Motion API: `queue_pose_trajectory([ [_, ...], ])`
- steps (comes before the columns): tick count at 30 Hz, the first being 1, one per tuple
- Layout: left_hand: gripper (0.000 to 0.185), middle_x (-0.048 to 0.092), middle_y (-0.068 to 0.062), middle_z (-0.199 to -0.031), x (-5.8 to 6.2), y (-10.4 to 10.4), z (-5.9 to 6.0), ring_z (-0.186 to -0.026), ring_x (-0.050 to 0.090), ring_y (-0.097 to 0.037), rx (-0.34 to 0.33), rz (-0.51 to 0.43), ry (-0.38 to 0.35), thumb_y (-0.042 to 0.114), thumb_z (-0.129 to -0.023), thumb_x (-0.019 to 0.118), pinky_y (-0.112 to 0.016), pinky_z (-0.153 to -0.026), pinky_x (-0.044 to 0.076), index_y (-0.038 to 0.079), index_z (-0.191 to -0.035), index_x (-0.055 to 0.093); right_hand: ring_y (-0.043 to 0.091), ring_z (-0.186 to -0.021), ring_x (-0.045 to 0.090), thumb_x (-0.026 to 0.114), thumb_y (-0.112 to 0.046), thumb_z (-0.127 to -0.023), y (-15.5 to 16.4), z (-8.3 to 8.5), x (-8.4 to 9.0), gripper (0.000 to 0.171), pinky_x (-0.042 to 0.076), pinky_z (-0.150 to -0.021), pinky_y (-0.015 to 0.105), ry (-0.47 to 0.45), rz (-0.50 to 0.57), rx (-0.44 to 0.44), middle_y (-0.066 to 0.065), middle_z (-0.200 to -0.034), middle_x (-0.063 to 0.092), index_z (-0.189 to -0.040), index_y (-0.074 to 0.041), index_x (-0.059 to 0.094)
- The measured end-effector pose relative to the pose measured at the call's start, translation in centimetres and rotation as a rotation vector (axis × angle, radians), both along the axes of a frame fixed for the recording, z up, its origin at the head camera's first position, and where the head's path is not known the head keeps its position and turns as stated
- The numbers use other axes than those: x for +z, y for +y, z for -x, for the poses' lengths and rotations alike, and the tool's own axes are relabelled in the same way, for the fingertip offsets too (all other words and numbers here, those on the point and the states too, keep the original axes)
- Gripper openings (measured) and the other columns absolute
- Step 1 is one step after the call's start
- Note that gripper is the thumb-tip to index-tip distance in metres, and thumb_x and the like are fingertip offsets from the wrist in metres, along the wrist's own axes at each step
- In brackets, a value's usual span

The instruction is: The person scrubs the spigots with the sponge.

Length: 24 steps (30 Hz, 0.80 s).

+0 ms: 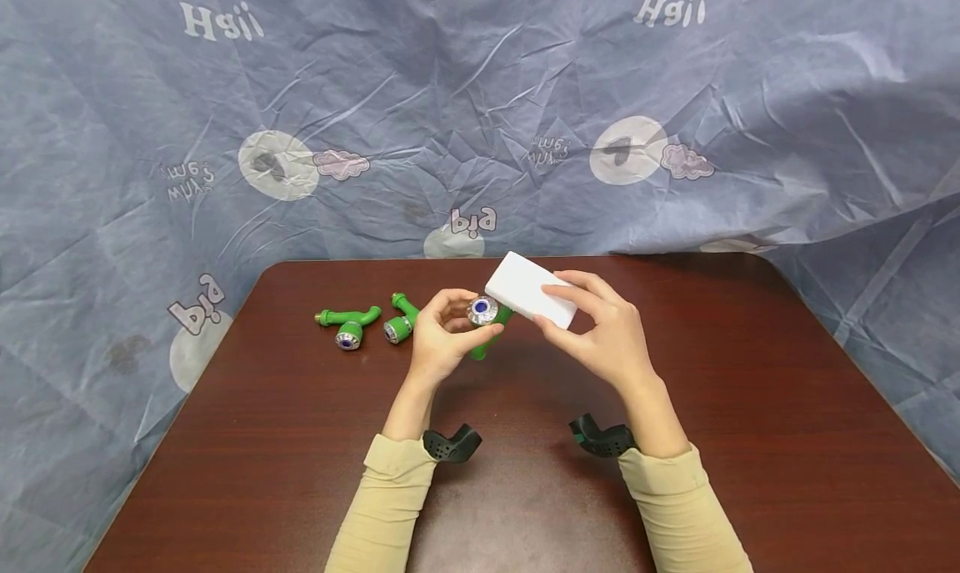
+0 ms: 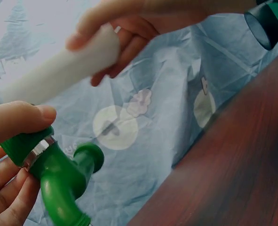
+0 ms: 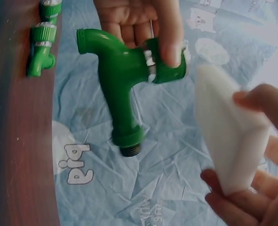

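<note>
Over the table, my left hand grips a green tap by its round knob, thumb on one side and fingers on the other. The knob's silver face with a blue centre points up toward the head view. My right hand holds a white rectangular sponge block between thumb and fingers. One end of the block is close beside the tap's knob. In the right wrist view the tap's curved spout and threaded inlet stick out free of the fingers.
Two more green taps lie on the dark brown table left of my hands: one farther left, the other beside my left hand. A blue-grey printed cloth hangs behind the table. Each wrist wears a black camera mount.
</note>
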<state>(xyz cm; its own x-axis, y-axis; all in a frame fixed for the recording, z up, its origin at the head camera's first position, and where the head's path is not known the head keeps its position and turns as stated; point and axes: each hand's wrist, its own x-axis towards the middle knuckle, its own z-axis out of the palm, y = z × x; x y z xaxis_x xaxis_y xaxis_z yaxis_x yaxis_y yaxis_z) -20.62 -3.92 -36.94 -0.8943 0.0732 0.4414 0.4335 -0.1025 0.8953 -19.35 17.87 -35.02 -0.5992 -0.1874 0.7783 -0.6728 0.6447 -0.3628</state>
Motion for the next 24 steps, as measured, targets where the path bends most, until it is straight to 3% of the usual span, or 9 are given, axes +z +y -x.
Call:
queue_pose_trajectory([
  [4,0.041,0.064,-0.023,-0.095,0.45,-0.03,-0.36,-0.087,0.061,-0.015,0.027,0.050,0.027,-0.011,-0.065,0.079,-0.038,-0.078,0.052,-0.010,-0.102,0.060,0.019,-0.097,0.062,0.080,-0.019,-0.069,-0.29,-0.04,0.05,0.034,0.047,-0.073,0.030,-0.027,-0.037,0.094,0.002,-0.111,0.064,-0.102,-0.014,0.073],
  [9,0.041,0.064,-0.022,-0.098,0.36,-0.11,-0.35,-0.092,0.062,-0.024,0.023,0.081,0.057,-0.007,-0.066,0.080,-0.047,-0.081,0.050,-0.008,-0.102,0.061,0.019,-0.093,0.063,0.079,-0.022,-0.069,-0.24,-0.02,-0.04,0.033,0.048,-0.065,0.035,-0.011,-0.054,0.001,0.002,-0.110,0.064,-0.100,-0.014,0.074],
  [11,0.041,0.064,-0.021,-0.099,0.26,-0.12,-0.31,-0.093,0.062,-0.026,0.022,0.092,0.064,-0.006,-0.066,0.081,-0.047,-0.082,0.050,-0.008,-0.103,0.062,0.019,-0.094,0.063,0.079,-0.023,-0.068,-0.17,-0.07,-0.05,0.033,0.048,-0.066,0.035,-0.010,-0.042,-0.022,0.002,-0.110,0.064,-0.100,-0.014,0.074],
  [17,0.042,0.063,-0.021,-0.100,0.15,-0.13,-0.27,-0.095,0.061,-0.030,0.023,0.093,0.073,-0.008,-0.067,0.080,-0.045,-0.084,0.051,-0.008,-0.104,0.061,0.019,-0.097,0.062,0.080,-0.025,-0.069,-0.31,-0.17,0.05,0.035,0.049,-0.070,0.034,-0.050,-0.076,0.050,0.002,-0.112,0.064,-0.102,-0.016,0.073],
  [24,0.050,0.059,-0.024,-0.101,0.07,-0.06,-0.09,-0.089,0.059,-0.029,0.039,0.056,0.058,-0.009,-0.070,0.077,-0.040,-0.080,0.053,-0.008,-0.116,0.058,0.020,-0.096,0.062,0.080,-0.022,-0.068,0.25,-0.08,0.18,0.035,0.048,-0.069,0.034,-0.017,-0.046,-0.008,0.003,-0.111,0.064,-0.101,-0.013,0.073],
])
